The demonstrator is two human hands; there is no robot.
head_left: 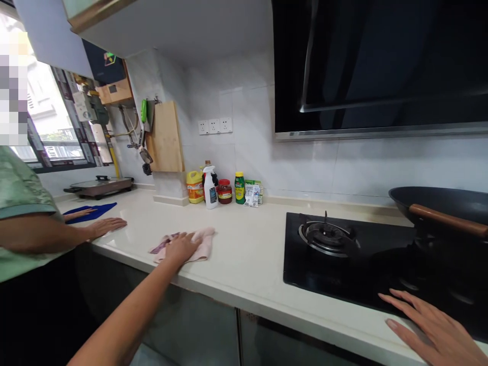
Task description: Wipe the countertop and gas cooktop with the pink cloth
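My left hand [183,248] rests on a crumpled pale pink cloth [206,244] with a purple patch, its fingers bent over the fabric and pressing it to the white countertop [244,244]. Part of the cloth is hidden beneath the palm. Over at the lower right, my right hand [434,325] has its fingers apart and holds nothing. It is at the front edge of the black gas hob [366,290]; whether the fingertips touch the glass I cannot tell.
A co-worker's hand [109,226] lies on the counter at left, another beside a blue cloth [95,211]. A spray bottle [210,190], jars and packets line the wall. A wok [450,201] sits on the right burner, under a range hood [381,66].
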